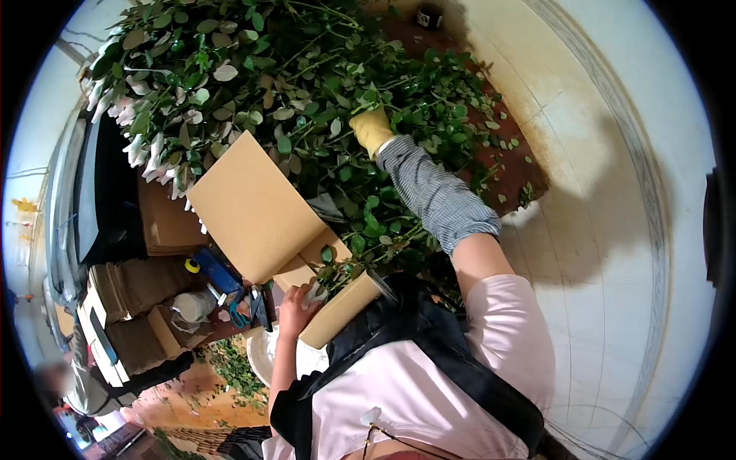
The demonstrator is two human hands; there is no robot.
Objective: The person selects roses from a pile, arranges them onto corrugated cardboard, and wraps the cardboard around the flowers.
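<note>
Sheet (253, 207), 9 o'clock: corrugated cardboard, ribbed, matt. Leaves (307, 100), 11 o'clock: smooth, partly glossy. Glove (372, 130), 12 o'clock: matt, material unclear. Sleeve cover (438, 190), 2 o'clock: checked cloth, crinkled. Shirt (383, 383), 6 o'clock: smooth matt cloth.

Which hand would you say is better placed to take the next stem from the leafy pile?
Probably the right hand: it is gloved and reaches into the leafy pile, while the bare left hand is nearer the body, beside tan cardboard.
</note>
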